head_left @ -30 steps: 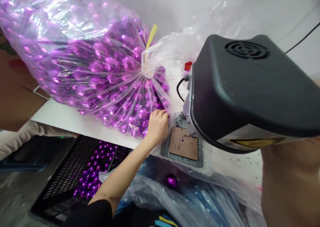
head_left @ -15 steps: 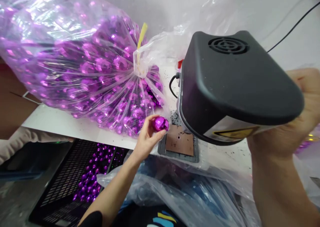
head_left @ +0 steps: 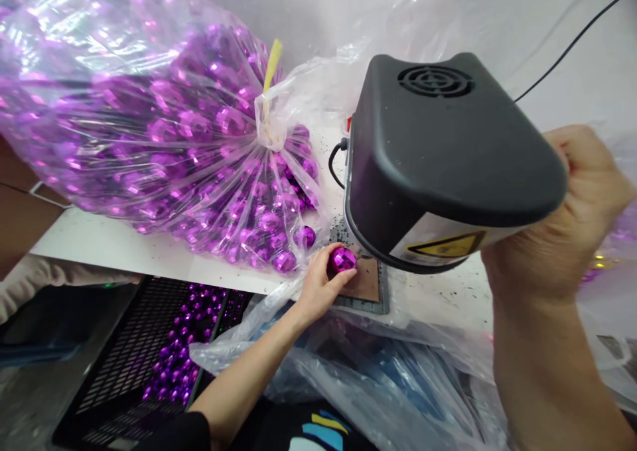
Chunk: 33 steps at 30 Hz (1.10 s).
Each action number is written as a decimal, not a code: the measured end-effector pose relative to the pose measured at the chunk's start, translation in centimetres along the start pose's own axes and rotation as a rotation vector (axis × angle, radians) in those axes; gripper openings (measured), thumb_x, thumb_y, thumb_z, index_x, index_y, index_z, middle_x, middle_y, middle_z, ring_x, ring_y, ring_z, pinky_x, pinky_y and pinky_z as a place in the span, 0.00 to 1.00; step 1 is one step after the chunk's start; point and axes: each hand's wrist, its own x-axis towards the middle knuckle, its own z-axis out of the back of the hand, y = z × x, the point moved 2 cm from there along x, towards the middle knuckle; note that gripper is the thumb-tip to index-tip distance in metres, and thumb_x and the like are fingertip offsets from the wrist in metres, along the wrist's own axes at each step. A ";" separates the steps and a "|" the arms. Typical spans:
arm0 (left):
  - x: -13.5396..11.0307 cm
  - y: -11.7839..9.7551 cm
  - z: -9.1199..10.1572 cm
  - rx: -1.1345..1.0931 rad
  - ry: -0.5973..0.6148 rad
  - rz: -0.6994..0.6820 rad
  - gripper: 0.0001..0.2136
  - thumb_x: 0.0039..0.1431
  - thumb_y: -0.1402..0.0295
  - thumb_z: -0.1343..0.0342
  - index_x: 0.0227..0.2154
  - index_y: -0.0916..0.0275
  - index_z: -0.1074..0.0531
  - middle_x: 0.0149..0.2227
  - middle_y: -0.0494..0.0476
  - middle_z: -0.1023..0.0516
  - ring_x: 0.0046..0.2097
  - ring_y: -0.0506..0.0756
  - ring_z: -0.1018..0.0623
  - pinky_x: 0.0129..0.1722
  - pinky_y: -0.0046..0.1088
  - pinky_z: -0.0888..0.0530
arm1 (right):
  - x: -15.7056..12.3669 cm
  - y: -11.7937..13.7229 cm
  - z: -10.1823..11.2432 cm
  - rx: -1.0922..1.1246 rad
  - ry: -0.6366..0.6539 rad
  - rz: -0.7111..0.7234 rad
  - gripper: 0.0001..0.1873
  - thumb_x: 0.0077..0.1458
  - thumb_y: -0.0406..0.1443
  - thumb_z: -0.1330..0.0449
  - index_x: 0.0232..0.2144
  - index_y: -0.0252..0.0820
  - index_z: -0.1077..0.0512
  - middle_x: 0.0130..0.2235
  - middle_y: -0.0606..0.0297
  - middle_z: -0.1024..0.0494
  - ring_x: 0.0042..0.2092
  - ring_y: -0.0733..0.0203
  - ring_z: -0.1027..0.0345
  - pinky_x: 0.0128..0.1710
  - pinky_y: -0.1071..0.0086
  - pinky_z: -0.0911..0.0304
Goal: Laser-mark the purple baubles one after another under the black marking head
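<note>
The purple ball (head_left: 343, 258) is located over the brown plate (head_left: 365, 286), beside the black machine housing (head_left: 458, 146); whether it touches the plate cannot be determined. The left hand (head_left: 318, 284) pinches it at the side, thumb along the near face and bent fingers on the left and far side. The right hand (head_left: 560, 232) is set at the far end of the housing; its fingers are largely hidden, so their grip cannot be told. Handling assessment: the ball appears light and probably hollow, with a stiff, thin shell. The mirror-like facets look slick — likely to turn under a loose pinch, and likely to scratch or dent under a hard one. Recommended hold: thumb and fingertips opposed across the widest part, pressure light and even. Similar balls fill the clear bag (head_left: 164, 152) to the left; its film looks soft and slippery.
</note>
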 end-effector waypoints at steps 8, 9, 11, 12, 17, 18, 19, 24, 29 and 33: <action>-0.6 -0.5 -1.4 0.364 -0.057 -0.293 0.21 0.62 0.68 0.41 0.57 0.60 0.34 0.55 0.64 0.26 0.56 0.63 0.28 0.57 0.44 0.32 | 0.0 0.3 -0.1 -0.007 0.000 -0.012 0.16 0.60 0.40 0.42 0.27 0.32 0.33 0.24 0.67 0.43 0.31 0.79 0.48 0.30 0.79 0.55; -0.7 -0.5 -1.6 0.389 -0.040 -0.301 0.21 0.62 0.69 0.42 0.57 0.60 0.34 0.55 0.64 0.27 0.57 0.63 0.28 0.58 0.45 0.32 | 0.0 0.3 -0.1 0.005 0.001 -0.011 0.16 0.60 0.41 0.42 0.27 0.32 0.33 0.25 0.67 0.43 0.31 0.79 0.48 0.30 0.78 0.55; -1.0 -0.7 -1.7 0.402 0.008 -0.302 0.21 0.62 0.70 0.43 0.58 0.60 0.35 0.57 0.66 0.28 0.59 0.63 0.30 0.60 0.46 0.33 | 0.0 0.2 0.0 0.025 0.004 -0.006 0.19 0.60 0.43 0.42 0.27 0.32 0.33 0.25 0.67 0.44 0.31 0.79 0.48 0.30 0.79 0.54; -1.0 -0.7 -1.7 0.390 0.037 -0.297 0.21 0.62 0.70 0.43 0.58 0.60 0.35 0.57 0.66 0.29 0.60 0.64 0.30 0.61 0.48 0.34 | 0.0 0.1 0.0 0.025 0.003 -0.006 0.20 0.60 0.45 0.42 0.27 0.32 0.33 0.25 0.67 0.44 0.31 0.79 0.49 0.30 0.79 0.54; -0.5 -1.0 -2.0 0.280 0.095 -0.222 0.17 0.64 0.64 0.44 0.55 0.58 0.33 0.57 0.63 0.27 0.59 0.63 0.28 0.64 0.55 0.38 | -0.1 0.0 0.0 0.006 -0.013 -0.016 0.23 0.58 0.50 0.41 0.27 0.33 0.32 0.25 0.66 0.44 0.31 0.79 0.48 0.29 0.80 0.52; -0.3 -1.0 -2.1 0.263 0.080 -0.203 0.18 0.63 0.64 0.42 0.55 0.57 0.33 0.56 0.63 0.26 0.58 0.63 0.28 0.64 0.55 0.38 | -0.1 0.0 0.0 0.007 -0.014 -0.014 0.24 0.58 0.51 0.42 0.28 0.33 0.32 0.25 0.66 0.43 0.31 0.78 0.47 0.29 0.80 0.52; -0.1 -1.0 -2.2 0.250 0.062 -0.187 0.19 0.62 0.63 0.40 0.55 0.56 0.33 0.55 0.62 0.25 0.58 0.63 0.27 0.64 0.56 0.37 | -0.1 0.0 0.0 0.006 -0.012 -0.013 0.24 0.58 0.51 0.42 0.28 0.34 0.32 0.26 0.66 0.42 0.30 0.78 0.47 0.29 0.79 0.51; -0.1 -0.5 -2.7 0.219 0.012 -0.140 0.22 0.57 0.61 0.36 0.53 0.54 0.33 0.49 0.61 0.24 0.55 0.65 0.26 0.62 0.58 0.35 | -0.1 0.1 0.2 0.019 0.019 -0.018 0.23 0.58 0.50 0.42 0.27 0.33 0.33 0.26 0.66 0.44 0.30 0.78 0.48 0.28 0.79 0.52; -0.2 -0.6 -2.4 0.239 0.044 -0.125 0.18 0.60 0.56 0.39 0.49 0.54 0.32 0.47 0.60 0.24 0.53 0.64 0.26 0.63 0.60 0.38 | -0.1 0.3 0.2 0.017 0.030 -0.036 0.21 0.58 0.49 0.41 0.27 0.34 0.31 0.26 0.66 0.46 0.31 0.78 0.50 0.28 0.80 0.53; -0.2 -0.6 -2.4 0.217 0.022 -0.138 0.18 0.59 0.57 0.38 0.50 0.54 0.32 0.48 0.61 0.24 0.53 0.64 0.26 0.63 0.59 0.36 | -1.3 0.8 0.9 -0.089 -0.049 0.130 0.17 0.61 0.45 0.44 0.28 0.37 0.31 0.25 0.66 0.41 0.30 0.77 0.46 0.28 0.76 0.50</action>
